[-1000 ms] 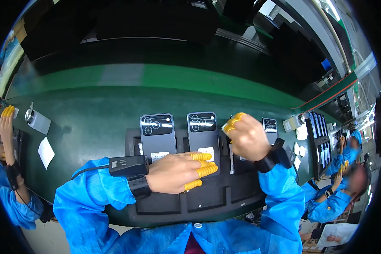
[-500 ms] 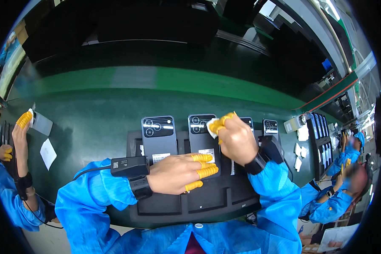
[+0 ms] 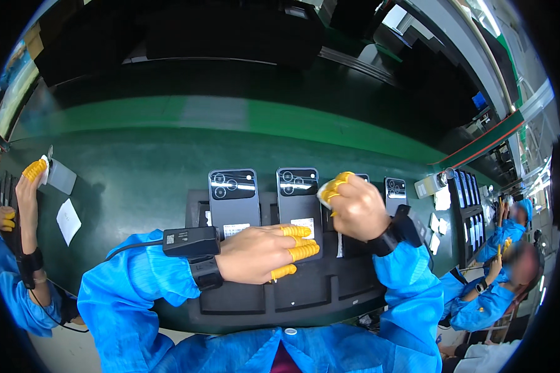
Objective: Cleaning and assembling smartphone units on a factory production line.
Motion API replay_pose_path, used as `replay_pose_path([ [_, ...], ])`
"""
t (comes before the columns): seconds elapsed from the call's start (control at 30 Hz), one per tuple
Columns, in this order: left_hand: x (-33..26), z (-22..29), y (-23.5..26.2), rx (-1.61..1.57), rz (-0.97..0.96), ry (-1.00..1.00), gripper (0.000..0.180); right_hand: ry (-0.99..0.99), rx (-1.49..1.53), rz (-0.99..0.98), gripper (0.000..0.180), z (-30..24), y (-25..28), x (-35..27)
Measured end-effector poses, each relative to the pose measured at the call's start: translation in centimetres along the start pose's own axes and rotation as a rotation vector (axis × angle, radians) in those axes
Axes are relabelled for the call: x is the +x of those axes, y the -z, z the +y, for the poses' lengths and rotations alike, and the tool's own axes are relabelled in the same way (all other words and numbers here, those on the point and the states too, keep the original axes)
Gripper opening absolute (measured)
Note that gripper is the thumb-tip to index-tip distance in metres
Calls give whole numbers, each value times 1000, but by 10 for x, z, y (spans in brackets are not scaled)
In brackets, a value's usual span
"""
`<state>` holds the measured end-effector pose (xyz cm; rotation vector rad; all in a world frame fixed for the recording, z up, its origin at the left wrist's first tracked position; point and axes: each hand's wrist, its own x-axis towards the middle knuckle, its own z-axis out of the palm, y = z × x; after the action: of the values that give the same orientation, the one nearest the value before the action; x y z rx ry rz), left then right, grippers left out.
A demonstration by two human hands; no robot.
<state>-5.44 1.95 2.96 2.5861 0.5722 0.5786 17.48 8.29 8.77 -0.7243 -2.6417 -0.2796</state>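
My left hand [image 3: 255, 255], with yellow finger cots on its fingertips, lies with fingers stretched out across the lower part of a dark grey phone [image 3: 299, 208]. That phone is back side up, with a camera block at its top and a white label. My right hand [image 3: 359, 208] is closed on a folded white wipe [image 3: 324, 195], just right of the same phone; whether the wipe touches anything is hidden. Another phone [image 3: 235, 208] lies to the left. Behind my right hand are a mostly hidden phone [image 3: 361, 178] and a further phone [image 3: 396, 188]. A black tray [image 3: 292, 298] holds them.
At left, a co-worker's hand [image 3: 31, 193] is by a translucent bottle [image 3: 62, 176], near a white paper [image 3: 68, 222]. To the right are another bottle [image 3: 430, 184], white wipes [image 3: 442, 199] and a phone rack [image 3: 470, 208]. A green strip [image 3: 305, 121] crosses behind.
My right hand has moved right with the wipe, off the phone's camera area. My left hand has stayed put. A grey patch on the green strip has shifted right.
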Motion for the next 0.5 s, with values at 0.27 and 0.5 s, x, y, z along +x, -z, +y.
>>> replay_pose_path([
  [0.27, 3, 1, 1, -15, 40, -22, 51, -197, 64, 84, 14, 11, 5, 6],
  [0.5, 3, -1, 1, -41, 23, -20, 51, -313, 39, 37, 19, -4, -16, 6],
])
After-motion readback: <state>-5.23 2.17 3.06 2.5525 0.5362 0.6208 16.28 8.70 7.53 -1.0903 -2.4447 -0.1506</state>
